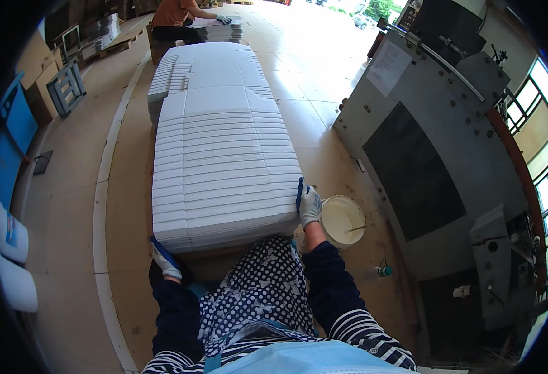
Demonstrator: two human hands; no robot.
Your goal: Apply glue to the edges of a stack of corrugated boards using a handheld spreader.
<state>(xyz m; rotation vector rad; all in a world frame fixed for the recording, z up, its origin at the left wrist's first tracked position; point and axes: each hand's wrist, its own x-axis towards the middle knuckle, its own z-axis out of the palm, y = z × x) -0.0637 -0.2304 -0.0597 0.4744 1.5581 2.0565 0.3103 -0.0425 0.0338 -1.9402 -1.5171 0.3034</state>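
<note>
A pale concrete floor (311, 68) with a white painted line (102, 187); a grey metal machine (436, 137) stands before sunlit windows (538, 118).

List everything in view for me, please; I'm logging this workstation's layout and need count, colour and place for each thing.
Stack of flat cardboard sheets: one long fanned row, white, centre, running away from the person.
Bucket: one, white, on the floor right of the stack, a stick resting in it.
Machine: one, grey with dark panels, right side.
Small bottle: one, green-capped, floor by the machine.
Rolls: two, white, far left.
Another person: one, orange top, far end.
Left hand: gloved white and blue, at the stack's near left corner.
Right hand: gloved, on the stack's right edge.
</note>
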